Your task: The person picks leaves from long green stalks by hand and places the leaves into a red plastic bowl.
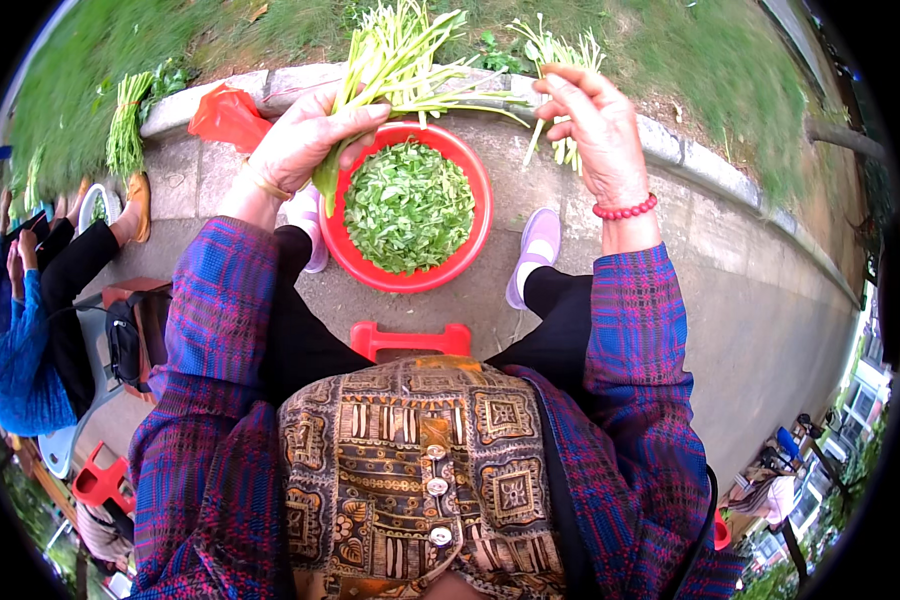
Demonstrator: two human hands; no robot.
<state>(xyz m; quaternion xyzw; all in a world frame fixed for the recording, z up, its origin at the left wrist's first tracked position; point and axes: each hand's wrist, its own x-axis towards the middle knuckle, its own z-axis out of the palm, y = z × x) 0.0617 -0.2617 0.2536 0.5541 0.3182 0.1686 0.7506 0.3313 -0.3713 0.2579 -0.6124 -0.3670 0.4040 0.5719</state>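
Observation:
My left hand (pixel 307 139) grips a bunch of leafy green vegetable stems (pixel 390 67), thumb laid over them above the left rim of a red plastic basin (pixel 481 202). Chopped or torn green leaves (pixel 409 206) fill most of the basin, which stands on the paving between my feet. My right hand (pixel 589 112), with a red bead bracelet at the wrist, is raised to the right of the basin. Its fingers are half bent and apart, and I see nothing held in them. Behind that hand, another pile of pale green stems (pixel 562 52) lies over the stone curb.
A stone curb (pixel 664 142) curves in front, with grass beyond. On the curb's left part lies a red plastic bag (pixel 229 116), and farther left a tied green bundle (pixel 127 112). A red plastic stool (pixel 412 341) is beneath me. A person in blue (pixel 26 375) sits at the left.

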